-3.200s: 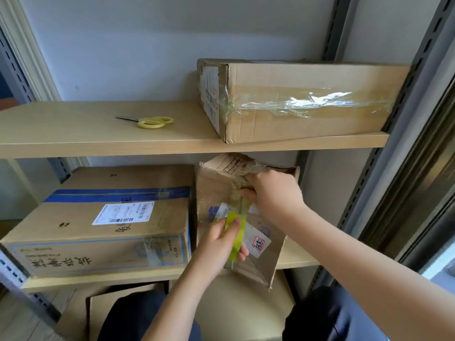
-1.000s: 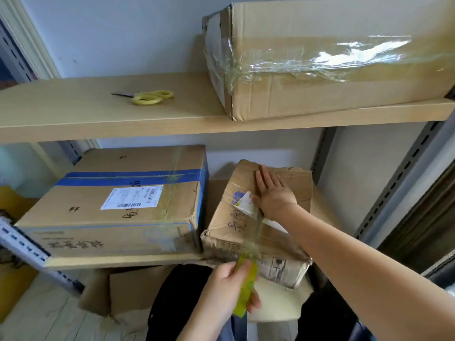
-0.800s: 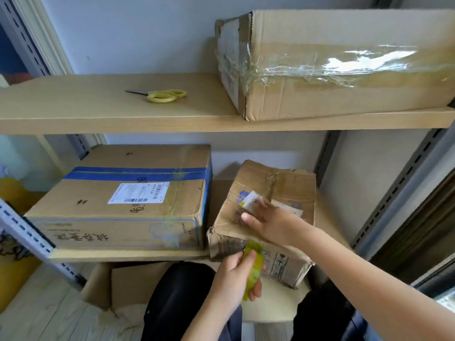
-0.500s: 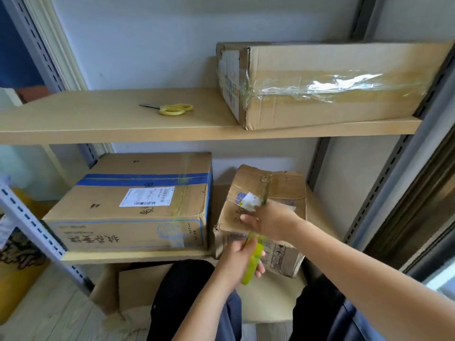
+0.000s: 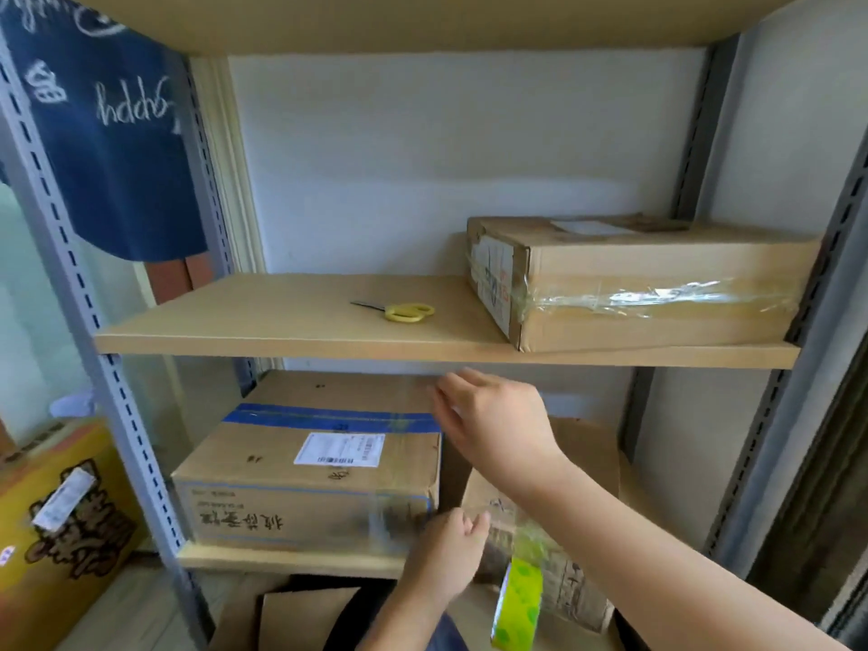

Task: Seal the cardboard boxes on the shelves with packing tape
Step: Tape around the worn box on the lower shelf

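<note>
Two hands had left the small crumpled brown box (image 5: 559,467) on the lower shelf: the right hand (image 5: 493,420), fingers loosely spread, reached toward yellow-handled scissors (image 5: 407,312), the left hand's (image 5: 446,552) fingers curled emptily, green-cored tape roll (image 5: 519,603) dangling near.

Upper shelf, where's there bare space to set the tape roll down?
The upper shelf is bare left of the scissors, out to its left end, and in a narrower strip between them and the taped box. The lower shelf is crowded: blue-striped box, small box and both hands.
</note>
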The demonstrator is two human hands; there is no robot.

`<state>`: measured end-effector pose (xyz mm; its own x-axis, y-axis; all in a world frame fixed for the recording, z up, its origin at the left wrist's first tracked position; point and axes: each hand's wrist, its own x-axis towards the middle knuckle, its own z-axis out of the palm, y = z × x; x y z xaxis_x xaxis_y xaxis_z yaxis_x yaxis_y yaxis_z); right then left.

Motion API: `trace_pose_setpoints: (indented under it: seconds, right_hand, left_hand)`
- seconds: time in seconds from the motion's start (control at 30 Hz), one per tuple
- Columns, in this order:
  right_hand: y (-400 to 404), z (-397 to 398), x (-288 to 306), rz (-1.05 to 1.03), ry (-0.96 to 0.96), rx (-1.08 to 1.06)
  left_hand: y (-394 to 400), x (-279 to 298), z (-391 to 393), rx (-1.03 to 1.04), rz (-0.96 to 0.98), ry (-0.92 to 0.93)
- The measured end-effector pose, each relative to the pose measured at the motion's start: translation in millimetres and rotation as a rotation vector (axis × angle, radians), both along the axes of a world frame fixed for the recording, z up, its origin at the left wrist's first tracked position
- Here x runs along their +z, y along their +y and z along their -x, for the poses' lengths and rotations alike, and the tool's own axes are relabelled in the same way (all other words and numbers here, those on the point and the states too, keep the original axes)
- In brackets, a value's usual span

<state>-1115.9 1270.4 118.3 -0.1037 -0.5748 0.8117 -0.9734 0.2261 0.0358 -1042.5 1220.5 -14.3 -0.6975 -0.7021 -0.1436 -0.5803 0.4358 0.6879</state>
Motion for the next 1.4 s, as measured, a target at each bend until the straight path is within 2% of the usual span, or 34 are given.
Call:
trace_pose_setpoints:
  seconds: [0.07, 0.13, 0.23, 0.27, 0.37, 0.47, 0.53, 0.6, 0.67, 0.77, 0.9, 0.97, 1.03, 1.1, 1.13, 1.2, 1.27, 1.33, 1.4]
  right_hand:
    - [-32.0, -10.8, 39.4, 0.052, 0.009, 0.015]
    - [-65.3, -10.0, 69.2, -0.058, -0.077, -0.094]
    - [-106.5, 12.2, 97.7, -0.339, -0.524, -0.238]
    - [-117.2, 19.0, 103.9, -0.416, -0.59, -0.239]
    - [-127.7, 22.5, 122.4, -0.531, -0.413, -0.23]
    - [-76.9, 0.3, 125.0, -0.484, -0.272, -0.195]
    - [-22.0, -13.1, 95.4, -0.368, -0.304, -0.106]
    - [24.3, -11.6, 26.0, -0.29, -0.432, -0.047]
    - [50.3, 3.9, -54.6, -0.341, -0.591, -0.097]
    - [56.7, 44.5, -147.6, -0.35, -0.764, -0.202]
    - [48.3, 58.0, -190.8, -0.401, -0.539, -0.179]
    - [47.1, 62.7, -187.7, -0.368, -0.59, -0.113]
    - [51.2, 69.4, -167.6, -0.304, -0.742, -0.022]
    - [68.5, 74.4, -134.4, -0.356, -0.846, 0.002]
    - [83.0, 74.7, -116.4, -0.448, -0.881, -0.001]
    - [118.4, 70.5, -91.3, -0.766, -0.979, -0.039]
    - [155.2, 68.0, -88.4, -1.006, -1.158, -0.126]
    - [180.8, 63.8, -96.2, -0.965, -1.517, -0.182]
    - [196.6, 59.7, -102.7, -0.805, -1.959, -0.096]
  left_hand:
    - [-12.1, 10.9, -4.6, 0.086, 0.04, 0.055]
    - [-20.9, 20.3, -9.4, 0.133, 0.052, 0.124]
    - [-25.2, 29.0, -18.5, 0.18, 0.057, 0.191]
    - [-25.7, 26.9, -21.3, 0.191, 0.05, 0.214]
    - [-19.1, 11.1, -26.1, 0.182, -0.071, 0.239]
    - [-6.0, -19.7, -20.9, 0.186, -0.252, 0.308]
    - [9.7, -30.2, -15.0, 0.134, -0.348, 0.291]
    - [23.4, -41.9, -3.9, 0.077, -0.416, 0.299]
    - [36.9, -46.8, 8.1, 0.035, -0.521, 0.328]
    - [52.3, -53.2, 15.3, 0.041, -0.852, 0.392]
    - [62.7, -70.2, -3.3, 0.162, -1.136, 0.323]
    - [65.6, -71.7, -6.9, 0.136, -1.106, 0.34]
    - [63.4, -70.2, -5.1, 0.112, -1.024, 0.358]
    - [60.3, -69.4, -4.1, 0.103, -0.974, 0.361]
    - [59.2, -71.2, -4.6, 0.097, -0.945, 0.358]
    - [61.5, -75.7, -6.6, 0.107, -0.913, 0.355]
    - [64.8, -78.3, -7.0, 0.138, -0.921, 0.38]
    - [67.6, -78.4, -4.7, 0.159, -0.943, 0.397]
    - [68.5, -78.5, -3.9, 0.159, -0.963, 0.403]
